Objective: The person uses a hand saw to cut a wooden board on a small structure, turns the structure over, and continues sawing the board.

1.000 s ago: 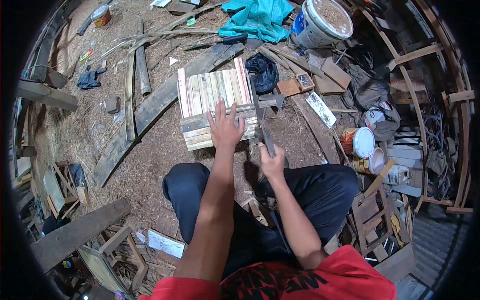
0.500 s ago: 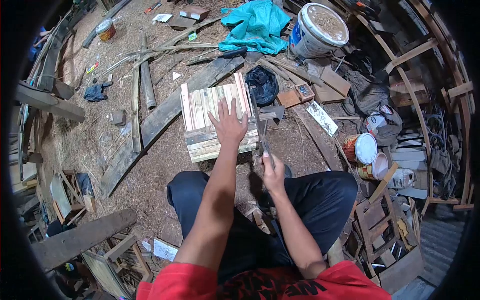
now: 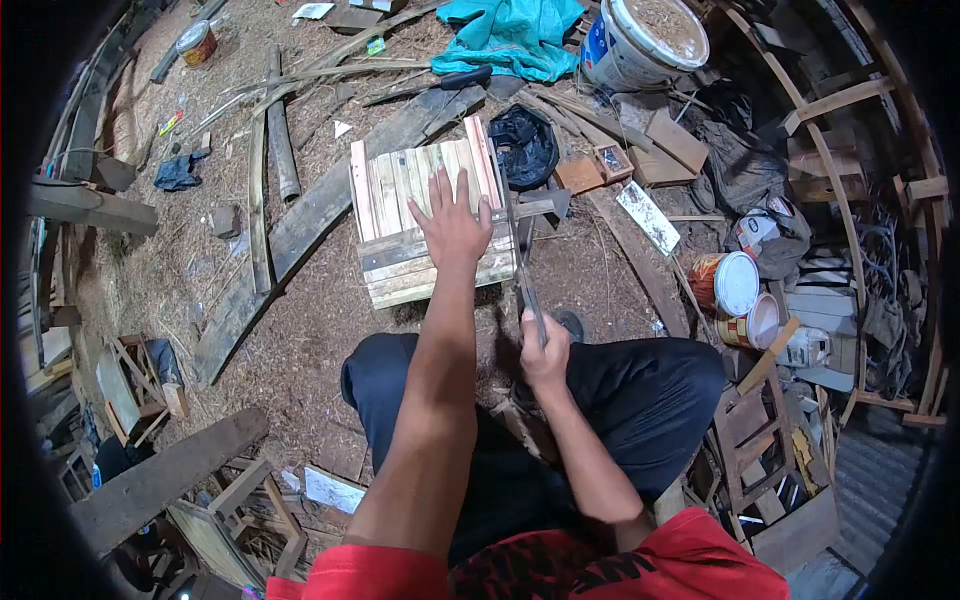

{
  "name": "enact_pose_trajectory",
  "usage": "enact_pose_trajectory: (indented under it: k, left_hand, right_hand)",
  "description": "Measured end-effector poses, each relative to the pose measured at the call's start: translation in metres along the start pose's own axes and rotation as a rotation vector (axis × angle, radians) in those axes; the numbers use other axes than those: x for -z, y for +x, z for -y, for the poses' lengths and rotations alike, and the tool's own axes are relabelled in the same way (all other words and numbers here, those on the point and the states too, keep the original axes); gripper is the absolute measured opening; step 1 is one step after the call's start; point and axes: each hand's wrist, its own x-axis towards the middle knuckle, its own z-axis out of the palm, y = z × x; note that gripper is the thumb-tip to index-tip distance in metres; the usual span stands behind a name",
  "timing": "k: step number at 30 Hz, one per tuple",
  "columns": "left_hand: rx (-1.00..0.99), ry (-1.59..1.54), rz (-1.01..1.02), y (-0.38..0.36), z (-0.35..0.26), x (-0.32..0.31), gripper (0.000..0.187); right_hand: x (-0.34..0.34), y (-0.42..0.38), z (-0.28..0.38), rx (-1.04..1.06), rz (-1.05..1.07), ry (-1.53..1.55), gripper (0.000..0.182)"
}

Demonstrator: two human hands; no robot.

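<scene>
My left hand lies flat with fingers spread on a slatted wooden box of pale strips. Beneath my wrist a dark grey slat crosses the box, and its end sticks out past the right side. My right hand, just right of the box's lower corner, is closed around a handsaw. The saw's narrow blade appears nearly edge-on and runs up along the box's right edge, by the protruding slat. Its handle is mostly hidden in my fist.
A long weathered plank slants across the sawdust-covered ground behind the box. Beyond it are a black plastic bag, a teal tarp and a white bucket. Paint cans and scrap wood stand at right.
The view has shifted slightly. My right hand and the saw have drawn back a little toward my body, away from the box. My left hand stays spread on the box.
</scene>
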Motion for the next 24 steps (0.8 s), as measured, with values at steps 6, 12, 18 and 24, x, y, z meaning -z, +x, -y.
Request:
enact_pose_trajectory:
  k: [6,12,18,24]
  left_hand:
    - [-0.001,-0.021,-0.022,-0.004,0.005,-0.004,0.063]
    - [-0.042,-0.051,-0.145,-0.008,0.007,-0.007,0.058]
    - [-0.048,-0.047,-0.168,-0.006,0.007,-0.010,0.059]
    - [-0.015,-0.040,-0.061,-0.007,0.006,-0.004,0.064]
  right_hand:
    - [0.019,-0.024,0.002,-0.126,0.013,0.114,0.043]
    - [-0.004,0.006,0.005,-0.023,-0.007,0.008,0.043]
    - [0.009,-0.011,-0.008,-0.071,0.006,0.071,0.035]
    - [0.005,0.000,0.004,-0.014,0.018,0.018,0.040]
